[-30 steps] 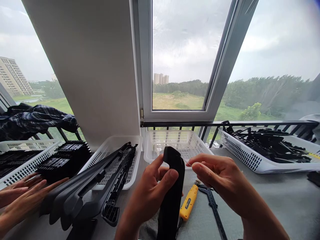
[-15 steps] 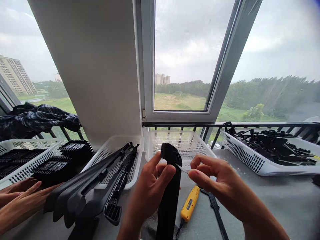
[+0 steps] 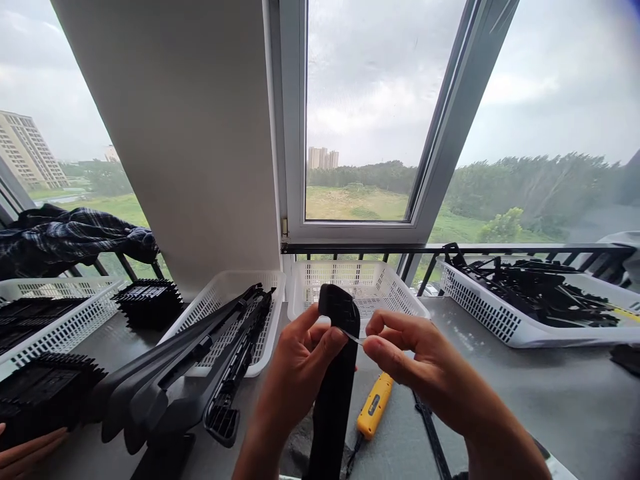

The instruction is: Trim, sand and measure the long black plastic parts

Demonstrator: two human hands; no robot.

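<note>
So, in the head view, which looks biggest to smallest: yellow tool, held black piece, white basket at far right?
1. White basket at far right
2. Held black piece
3. Yellow tool
That's only how they look.

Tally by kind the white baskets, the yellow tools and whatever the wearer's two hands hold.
White baskets: 4 (far left, left of centre, centre, right)
Yellow tool: 1
Long black part in the left hand: 1
Thin light piece in the right hand: 1
Total: 7
</note>
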